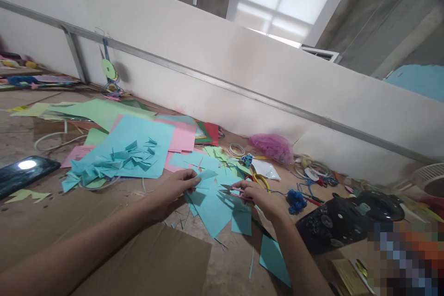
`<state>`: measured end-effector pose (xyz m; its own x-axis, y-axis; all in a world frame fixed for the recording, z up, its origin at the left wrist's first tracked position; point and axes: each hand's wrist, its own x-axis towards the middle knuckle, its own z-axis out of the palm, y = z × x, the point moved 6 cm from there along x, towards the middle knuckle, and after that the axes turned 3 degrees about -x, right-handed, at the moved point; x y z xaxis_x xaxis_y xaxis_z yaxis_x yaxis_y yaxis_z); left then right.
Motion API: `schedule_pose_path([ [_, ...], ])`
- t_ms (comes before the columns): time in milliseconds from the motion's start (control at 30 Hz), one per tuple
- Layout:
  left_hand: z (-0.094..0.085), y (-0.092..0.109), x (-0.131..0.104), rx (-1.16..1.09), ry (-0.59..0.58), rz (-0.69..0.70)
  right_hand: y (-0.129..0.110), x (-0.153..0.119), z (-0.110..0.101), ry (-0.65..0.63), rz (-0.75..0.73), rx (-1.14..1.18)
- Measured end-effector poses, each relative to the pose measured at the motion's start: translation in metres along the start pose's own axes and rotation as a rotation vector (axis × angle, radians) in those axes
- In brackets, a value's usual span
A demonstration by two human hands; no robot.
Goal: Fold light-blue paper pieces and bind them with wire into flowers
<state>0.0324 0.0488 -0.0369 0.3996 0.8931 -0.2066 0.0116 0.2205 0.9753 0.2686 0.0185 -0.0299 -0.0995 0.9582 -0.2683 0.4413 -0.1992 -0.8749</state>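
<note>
A small piece of blue paper (207,176) is pinched between the thumb and fingers of my left hand (184,181). My right hand (250,193) grips a pair of scissors (233,192), their blades parted and pointing left toward that piece, apart from it. Beneath both hands lie larger blue sheets (212,216). Cut blue squares (242,220) and thin paper slivers are scattered around them. To the left, several folded blue paper shapes (133,155) rest in a heap on a big blue sheet (152,125).
Green sheets (93,110) and pink sheets (183,135) lie behind on the left. A phone (27,173) is at the far left. On the right are yellow-handled scissors (262,181), blue yarn (296,201) and a black device (333,224). A white partition (208,46) stands behind.
</note>
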Motion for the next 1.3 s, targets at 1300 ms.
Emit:
schedule_pose_path([
  [1300,-0.005,-0.012,0.026,0.084,-0.151,0.151,-0.011,0.006,0.045,0.037,-0.068,0.140],
])
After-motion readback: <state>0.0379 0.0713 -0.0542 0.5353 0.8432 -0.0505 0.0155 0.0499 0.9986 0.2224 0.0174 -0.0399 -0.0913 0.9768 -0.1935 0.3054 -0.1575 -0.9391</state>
